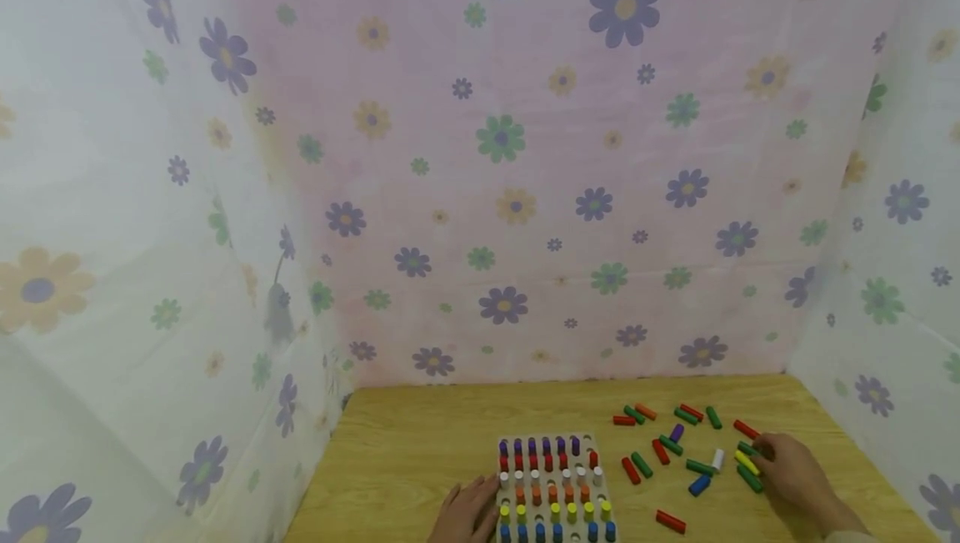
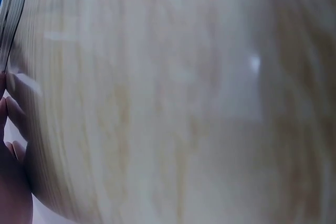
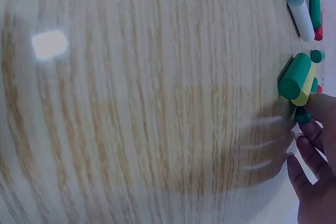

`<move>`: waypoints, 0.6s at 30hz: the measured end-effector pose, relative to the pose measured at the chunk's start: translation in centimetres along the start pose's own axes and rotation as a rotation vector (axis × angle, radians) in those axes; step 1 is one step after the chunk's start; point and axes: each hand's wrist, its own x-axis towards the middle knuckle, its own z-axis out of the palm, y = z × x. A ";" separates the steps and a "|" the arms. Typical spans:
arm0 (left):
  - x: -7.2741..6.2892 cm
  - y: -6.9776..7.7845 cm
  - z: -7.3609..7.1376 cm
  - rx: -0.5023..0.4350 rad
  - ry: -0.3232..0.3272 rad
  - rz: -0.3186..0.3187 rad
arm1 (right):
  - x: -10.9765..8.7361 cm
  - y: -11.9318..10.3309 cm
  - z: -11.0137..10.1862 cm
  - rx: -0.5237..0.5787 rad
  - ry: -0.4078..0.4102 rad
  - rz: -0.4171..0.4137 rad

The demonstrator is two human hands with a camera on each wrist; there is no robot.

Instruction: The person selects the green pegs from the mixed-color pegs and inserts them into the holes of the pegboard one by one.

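A pale pegboard [image 1: 539,520] stands at the front of the table, with rows of purple, red, white, orange, yellow and blue pegs upright in it. My left hand [image 1: 467,511] rests against its left side, fingers relaxed; the left wrist view catches only part of that hand [image 2: 13,171]. At the right, my right hand [image 1: 795,470] reaches into the loose pegs. Its thumb and finger pinch a green peg [image 3: 303,115], partly hidden by the hand. A yellow peg [image 1: 747,463] and another green peg [image 1: 750,479] lie right beside the fingertips.
Several loose pegs lie scattered right of the board, among them a white peg [image 1: 717,460], a blue peg [image 1: 699,486] and a purple peg [image 1: 677,433]. One red peg [image 1: 671,521] lies nearer the front. Flowered cloth walls [image 1: 525,193] enclose the wooden table [image 1: 405,443].
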 end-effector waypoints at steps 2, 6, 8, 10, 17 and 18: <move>0.0 0.1 -0.1 0.009 -0.009 -0.007 | 0.1 -0.1 -0.1 -0.016 -0.011 -0.008; 0.1 0.2 -0.2 0.024 -0.028 -0.032 | -0.1 -0.3 -0.3 -0.019 -0.016 -0.014; 0.2 0.2 -0.1 0.033 -0.027 -0.037 | -0.3 -0.4 -0.5 -0.008 -0.013 -0.014; 0.2 0.2 -0.1 0.042 -0.026 -0.040 | -0.6 -0.4 -0.7 -0.005 -0.005 -0.018; 0.1 0.2 0.0 0.016 -0.051 -0.056 | -1.5 -0.1 -1.4 0.036 0.005 -0.041; 0.1 0.1 0.0 0.012 -0.054 -0.059 | -1.6 -0.1 -1.5 0.036 0.013 -0.049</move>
